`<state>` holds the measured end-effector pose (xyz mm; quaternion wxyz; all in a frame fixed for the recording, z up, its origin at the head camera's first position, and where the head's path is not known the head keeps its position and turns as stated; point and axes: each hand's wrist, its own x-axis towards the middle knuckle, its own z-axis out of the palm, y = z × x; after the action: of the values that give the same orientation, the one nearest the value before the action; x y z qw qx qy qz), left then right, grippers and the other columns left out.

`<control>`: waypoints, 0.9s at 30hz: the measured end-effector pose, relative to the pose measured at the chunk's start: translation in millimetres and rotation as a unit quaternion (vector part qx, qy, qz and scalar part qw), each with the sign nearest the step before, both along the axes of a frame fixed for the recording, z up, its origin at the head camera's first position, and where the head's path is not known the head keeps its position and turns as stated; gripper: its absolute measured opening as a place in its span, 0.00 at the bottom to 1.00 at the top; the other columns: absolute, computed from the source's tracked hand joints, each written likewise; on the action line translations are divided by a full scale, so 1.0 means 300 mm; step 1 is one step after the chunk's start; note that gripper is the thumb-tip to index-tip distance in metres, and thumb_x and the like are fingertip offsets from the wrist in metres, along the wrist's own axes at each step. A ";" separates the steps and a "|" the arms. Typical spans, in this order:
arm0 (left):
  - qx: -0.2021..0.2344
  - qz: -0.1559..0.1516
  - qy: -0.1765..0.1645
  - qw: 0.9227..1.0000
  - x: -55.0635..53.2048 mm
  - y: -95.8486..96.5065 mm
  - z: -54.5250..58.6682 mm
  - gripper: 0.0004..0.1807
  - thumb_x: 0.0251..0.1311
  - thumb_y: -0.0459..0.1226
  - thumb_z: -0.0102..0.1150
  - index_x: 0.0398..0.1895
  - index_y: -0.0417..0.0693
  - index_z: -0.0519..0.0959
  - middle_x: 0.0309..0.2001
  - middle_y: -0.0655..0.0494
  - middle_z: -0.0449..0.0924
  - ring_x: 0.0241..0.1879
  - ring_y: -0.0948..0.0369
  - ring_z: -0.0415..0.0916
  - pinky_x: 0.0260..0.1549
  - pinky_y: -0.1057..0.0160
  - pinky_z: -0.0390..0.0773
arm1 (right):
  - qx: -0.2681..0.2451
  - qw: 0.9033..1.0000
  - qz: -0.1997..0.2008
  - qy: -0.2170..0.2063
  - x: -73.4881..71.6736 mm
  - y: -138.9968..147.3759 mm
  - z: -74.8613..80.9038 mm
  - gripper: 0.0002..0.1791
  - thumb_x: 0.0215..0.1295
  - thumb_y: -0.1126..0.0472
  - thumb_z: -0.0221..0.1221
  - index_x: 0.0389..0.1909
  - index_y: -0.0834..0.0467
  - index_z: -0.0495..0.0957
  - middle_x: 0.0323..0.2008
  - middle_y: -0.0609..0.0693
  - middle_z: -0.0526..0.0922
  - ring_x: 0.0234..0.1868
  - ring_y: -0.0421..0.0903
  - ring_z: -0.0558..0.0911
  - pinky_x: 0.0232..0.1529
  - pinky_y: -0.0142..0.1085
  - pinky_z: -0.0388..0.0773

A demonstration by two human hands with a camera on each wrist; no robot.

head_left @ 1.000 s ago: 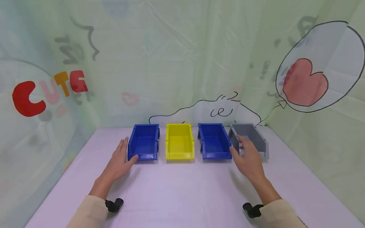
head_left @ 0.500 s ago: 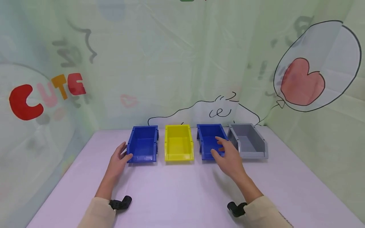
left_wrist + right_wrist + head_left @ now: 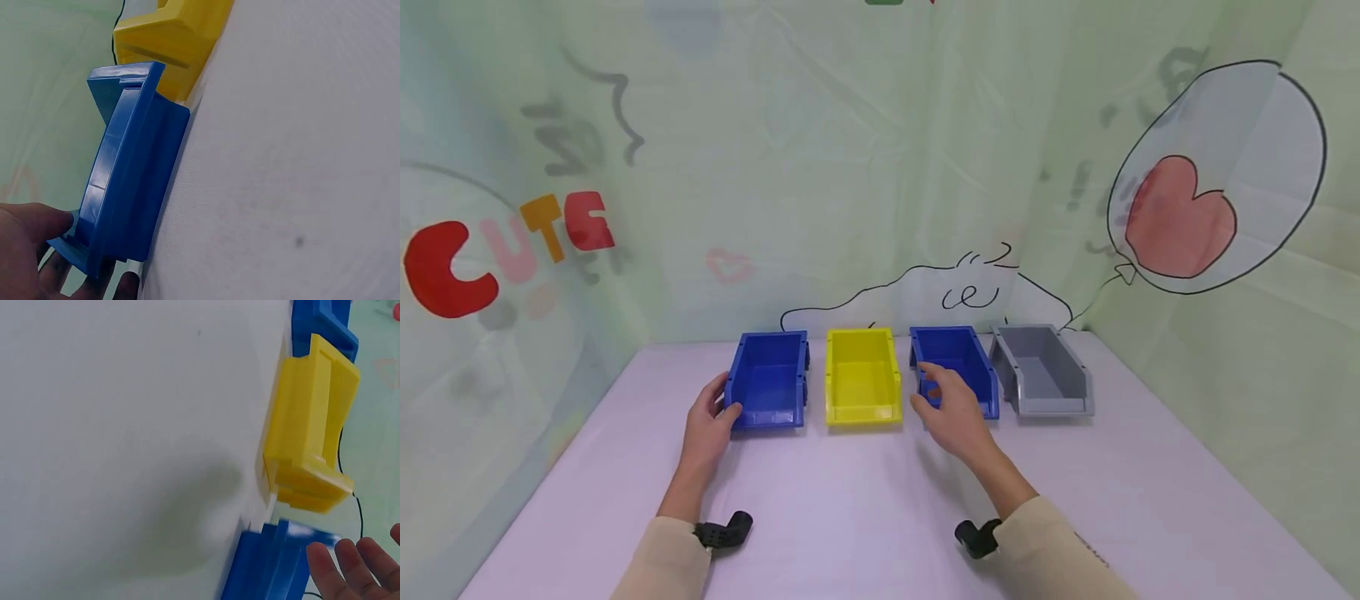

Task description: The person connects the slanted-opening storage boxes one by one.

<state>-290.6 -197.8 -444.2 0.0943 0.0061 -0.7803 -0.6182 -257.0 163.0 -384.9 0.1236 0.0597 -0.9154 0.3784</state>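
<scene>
At the left end of a row of plastic bins, my left hand [image 3: 706, 429] holds the left blue bin [image 3: 767, 379] by its near left corner. In the left wrist view the thumb [image 3: 53, 220] lies over the rim, with the other fingers around the outside of the wall. My right hand [image 3: 957, 417] hovers in front of the right blue bin [image 3: 966, 362], hiding part of its front. Its fingers [image 3: 347, 565] are spread and relaxed, holding nothing. Between the two blue bins stands a yellow bin [image 3: 862, 375].
A grey bin [image 3: 1045, 371] stands at the right end of the row, close beside the right blue bin. The bins sit on a pale table [image 3: 850, 517], near a printed cloth backdrop [image 3: 835, 167] that also rises at both sides.
My right hand has moved left, from the grey bin to the front of the right blue bin. My left hand has closed its fingers around the left blue bin's corner.
</scene>
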 end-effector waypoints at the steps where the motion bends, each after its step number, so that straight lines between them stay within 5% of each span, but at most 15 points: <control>1: -0.001 0.004 0.000 1.000 0.000 -0.001 -0.003 0.34 0.75 0.28 0.48 0.82 0.42 0.54 0.81 0.40 0.53 0.80 0.40 0.54 0.78 0.45 0.59 | -0.005 1.000 0.000 0.000 -0.005 -0.014 -0.006 0.31 0.72 0.57 0.60 0.74 0.58 0.68 0.65 0.61 0.77 0.61 0.60 0.80 0.61 0.54 0.82; 13: 0.009 0.014 0.004 1.000 -0.010 0.002 -0.011 0.33 0.74 0.29 0.48 0.81 0.46 0.58 0.79 0.39 0.59 0.78 0.42 0.58 0.77 0.45 0.62 | -0.060 0.997 -0.001 -0.044 -0.049 -0.124 -0.070 0.38 0.69 0.61 0.61 0.78 0.58 0.60 0.70 0.64 0.71 0.62 0.62 0.79 0.61 0.55 0.81; 20: 0.014 0.018 0.003 1.000 -0.007 0.011 -0.007 0.33 0.73 0.29 0.49 0.81 0.46 0.59 0.79 0.39 0.60 0.78 0.42 0.59 0.77 0.46 0.62 | -0.069 0.993 -0.021 -0.098 -0.081 -0.149 -0.078 0.43 0.71 0.60 0.59 0.82 0.60 0.51 0.77 0.65 0.62 0.73 0.63 0.69 0.74 0.59 0.68; 27: 0.008 0.020 -0.005 1.000 -0.015 -0.002 -0.012 0.34 0.73 0.30 0.49 0.81 0.48 0.58 0.79 0.40 0.59 0.78 0.43 0.58 0.77 0.46 0.62 | -0.075 0.991 -0.033 -0.102 -0.109 -0.177 -0.073 0.42 0.71 0.62 0.58 0.81 0.62 0.50 0.79 0.65 0.58 0.79 0.63 0.61 0.78 0.59 0.60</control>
<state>-295.2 -198.2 -447.7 0.1026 0.0259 -0.7754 -0.6226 -289.8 110.0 -406.9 0.0461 -0.0186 -0.8939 0.4456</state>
